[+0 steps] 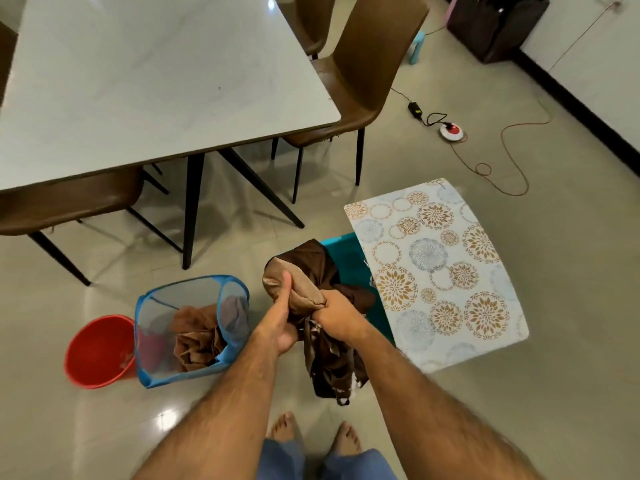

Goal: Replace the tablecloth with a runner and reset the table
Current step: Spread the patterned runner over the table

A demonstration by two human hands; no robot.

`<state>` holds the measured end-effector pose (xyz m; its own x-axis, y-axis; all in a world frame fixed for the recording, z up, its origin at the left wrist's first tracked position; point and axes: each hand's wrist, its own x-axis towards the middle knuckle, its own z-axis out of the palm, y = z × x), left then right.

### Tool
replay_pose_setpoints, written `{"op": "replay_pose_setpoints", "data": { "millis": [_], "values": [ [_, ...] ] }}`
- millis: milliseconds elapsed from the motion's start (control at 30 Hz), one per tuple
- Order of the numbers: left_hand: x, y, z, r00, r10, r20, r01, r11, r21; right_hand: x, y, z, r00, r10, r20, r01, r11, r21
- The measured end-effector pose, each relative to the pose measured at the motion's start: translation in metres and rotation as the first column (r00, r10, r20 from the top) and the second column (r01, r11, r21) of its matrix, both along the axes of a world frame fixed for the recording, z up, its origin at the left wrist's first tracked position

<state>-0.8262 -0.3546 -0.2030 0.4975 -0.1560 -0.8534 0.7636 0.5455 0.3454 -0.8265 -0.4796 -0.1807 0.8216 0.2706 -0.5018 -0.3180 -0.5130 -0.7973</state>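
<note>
While the tabletop (156,81) lies bare up and to the left, a bunched brown cloth (304,289), judged to be the runner, is held above the floor near a blue mesh hamper (192,327). It is gripped by both hands: the left hand (280,320) with thumb pressed along the folded end, the right hand (337,315) clenched around the middle. Its long axis hangs downward, so a swing up and left is called for.

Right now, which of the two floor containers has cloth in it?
The blue mesh hamper, beside the left hand: crumpled brown cloth lies inside. The red bucket shows none.
</note>
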Motion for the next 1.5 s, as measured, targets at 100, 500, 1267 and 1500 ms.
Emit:
{"op": "replay_pose_setpoints", "data": {
  "millis": [100,500,1267,1500],
  "values": [
    [-0.002,0.011,0.039,0.997,0.024,0.069,-0.03,0.996,0.081,0.0,0.012,0.045,0.992,0.123,0.032,-0.12,0.99,-0.069],
    [0.058,0.055,0.228,0.885,-0.01,0.466,-0.149,0.942,0.302,0.045,0.004,0.262,0.974,0.125,0.188,-0.155,0.976,0.156],
    [0.039,-0.118,0.382,0.685,-0.246,0.686,0.051,0.955,0.292,0.04,-0.163,0.334,0.841,-0.541,0.005,0.437,0.684,0.584],
    [0.037,-0.281,0.37,0.674,-0.224,0.704,0.088,0.97,0.225,0.024,-0.318,0.333,0.769,-0.639,0.015,0.503,0.619,0.603]
  ]
}}
